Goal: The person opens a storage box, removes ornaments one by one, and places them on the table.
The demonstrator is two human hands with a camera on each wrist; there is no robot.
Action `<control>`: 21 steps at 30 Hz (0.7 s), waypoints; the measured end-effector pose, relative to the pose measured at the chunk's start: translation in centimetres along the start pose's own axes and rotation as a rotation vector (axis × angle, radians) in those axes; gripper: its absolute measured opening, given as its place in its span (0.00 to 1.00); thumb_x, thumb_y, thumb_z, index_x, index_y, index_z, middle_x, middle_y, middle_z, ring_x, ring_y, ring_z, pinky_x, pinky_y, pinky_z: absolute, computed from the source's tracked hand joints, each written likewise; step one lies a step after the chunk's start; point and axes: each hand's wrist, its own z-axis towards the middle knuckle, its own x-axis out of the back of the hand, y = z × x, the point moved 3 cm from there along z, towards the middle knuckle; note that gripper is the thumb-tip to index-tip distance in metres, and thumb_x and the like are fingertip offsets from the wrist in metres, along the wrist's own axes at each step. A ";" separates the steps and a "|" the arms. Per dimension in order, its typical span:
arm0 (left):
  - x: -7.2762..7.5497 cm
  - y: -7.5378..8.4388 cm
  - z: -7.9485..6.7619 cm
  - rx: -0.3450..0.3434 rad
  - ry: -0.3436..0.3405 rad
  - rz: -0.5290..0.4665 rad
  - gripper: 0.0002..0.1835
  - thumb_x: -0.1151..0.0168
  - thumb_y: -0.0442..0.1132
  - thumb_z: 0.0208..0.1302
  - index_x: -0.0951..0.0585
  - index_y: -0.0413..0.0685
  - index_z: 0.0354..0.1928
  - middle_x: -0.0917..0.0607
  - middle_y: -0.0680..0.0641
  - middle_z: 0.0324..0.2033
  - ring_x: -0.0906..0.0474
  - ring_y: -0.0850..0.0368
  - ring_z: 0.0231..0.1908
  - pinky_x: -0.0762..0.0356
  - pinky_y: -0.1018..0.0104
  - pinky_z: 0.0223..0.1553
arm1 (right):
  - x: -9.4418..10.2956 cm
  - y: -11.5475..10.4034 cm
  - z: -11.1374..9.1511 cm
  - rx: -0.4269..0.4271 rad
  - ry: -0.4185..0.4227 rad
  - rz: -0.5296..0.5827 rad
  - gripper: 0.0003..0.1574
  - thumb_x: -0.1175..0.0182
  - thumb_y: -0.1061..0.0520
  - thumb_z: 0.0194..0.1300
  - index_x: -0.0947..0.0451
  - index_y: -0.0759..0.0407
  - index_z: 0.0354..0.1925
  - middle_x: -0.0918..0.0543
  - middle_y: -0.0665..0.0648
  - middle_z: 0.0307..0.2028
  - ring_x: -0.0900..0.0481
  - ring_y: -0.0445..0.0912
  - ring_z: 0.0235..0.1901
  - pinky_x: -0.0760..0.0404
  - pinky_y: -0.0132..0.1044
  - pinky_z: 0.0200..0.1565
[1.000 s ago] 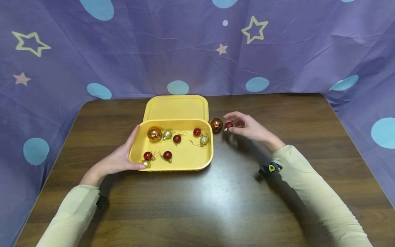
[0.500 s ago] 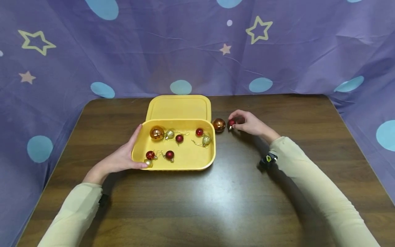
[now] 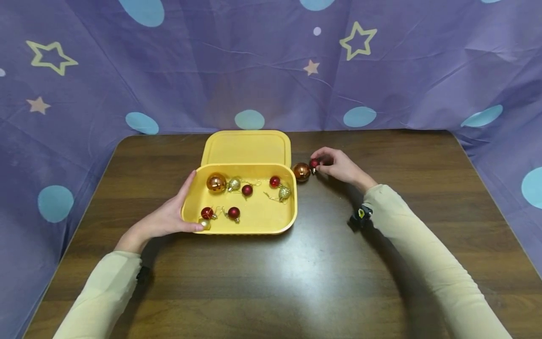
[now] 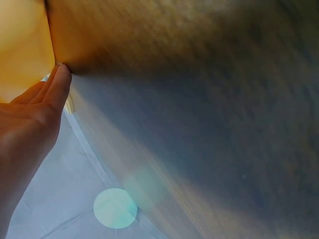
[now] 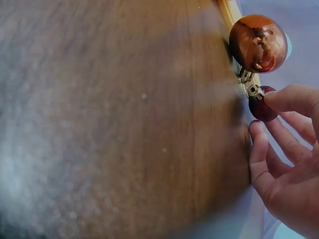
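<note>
In the head view my left hand (image 3: 165, 219) grips the left end of a yellow plastic box (image 3: 262, 221), thumb at the front corner and fingers along the side. My right hand (image 3: 340, 167) pinches a small dark red Christmas bauble (image 3: 314, 163) by thumb and fingertips. Beside it sits a larger shiny copper bauble (image 3: 302, 172), just outside the box's right wall. In the right wrist view the metal cap of the red bauble (image 5: 269, 109) lies close to that of the copper bauble (image 5: 259, 42); whether they touch I cannot tell.
Inside the box lie several baubles: a copper bauble (image 3: 216, 182), red ones such as the front red bauble (image 3: 234, 213), and gold ones like the gold bauble (image 3: 284, 193). A yellow lid (image 3: 247, 147) lies behind the box on the wooden table (image 3: 271, 282). A purple curtain (image 3: 271, 84) hangs behind.
My right fingers have closed round the small red bauble and moved it slightly left and back, nearer the copper bauble. My left hand has stayed on the box; the view shifted slightly.
</note>
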 end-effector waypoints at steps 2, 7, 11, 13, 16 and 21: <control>0.0 0.0 0.0 0.002 0.000 0.003 0.70 0.22 0.39 0.48 0.71 0.58 0.75 0.64 0.40 0.74 0.59 0.39 0.70 0.57 0.42 0.65 | 0.0 0.1 0.0 0.016 -0.008 0.016 0.21 0.43 0.73 0.59 0.26 0.73 0.52 0.21 0.70 0.43 0.25 0.54 0.38 0.26 0.33 0.27; 0.0 0.1 0.0 0.005 0.000 -0.001 0.70 0.23 0.39 0.48 0.72 0.62 0.75 0.63 0.40 0.75 0.58 0.39 0.70 0.56 0.44 0.65 | -0.2 0.1 0.1 0.063 -0.028 0.036 0.20 0.44 0.75 0.58 0.26 0.76 0.51 0.21 0.72 0.42 0.24 0.60 0.40 0.27 0.31 0.31; 0.0 0.1 0.0 0.008 0.000 -0.006 0.70 0.23 0.39 0.48 0.71 0.62 0.75 0.63 0.40 0.75 0.58 0.40 0.70 0.56 0.47 0.66 | -0.3 0.1 0.1 0.054 -0.034 0.003 0.20 0.43 0.74 0.59 0.25 0.72 0.51 0.20 0.69 0.42 0.23 0.57 0.40 0.26 0.31 0.33; 0.0 0.1 -0.1 0.011 0.002 -0.007 0.70 0.23 0.39 0.48 0.71 0.61 0.75 0.63 0.41 0.75 0.58 0.40 0.70 0.56 0.50 0.66 | -0.4 0.0 0.2 0.039 -0.035 -0.018 0.20 0.42 0.72 0.59 0.25 0.69 0.52 0.20 0.67 0.42 0.23 0.55 0.40 0.25 0.33 0.32; 0.0 0.1 -0.1 0.011 0.004 -0.007 0.70 0.23 0.39 0.49 0.71 0.64 0.75 0.63 0.41 0.75 0.57 0.40 0.70 0.55 0.54 0.66 | -0.4 0.0 0.2 0.026 -0.032 -0.032 0.20 0.41 0.71 0.59 0.25 0.68 0.52 0.20 0.65 0.42 0.23 0.54 0.40 0.24 0.34 0.30; 0.0 0.1 -0.1 0.010 0.004 -0.007 0.70 0.23 0.39 0.48 0.71 0.64 0.75 0.63 0.40 0.75 0.56 0.40 0.69 0.53 0.54 0.66 | -0.4 -0.5 0.0 0.001 -0.033 -0.030 0.23 0.39 0.71 0.59 0.27 0.70 0.54 0.21 0.66 0.44 0.23 0.56 0.42 0.23 0.35 0.33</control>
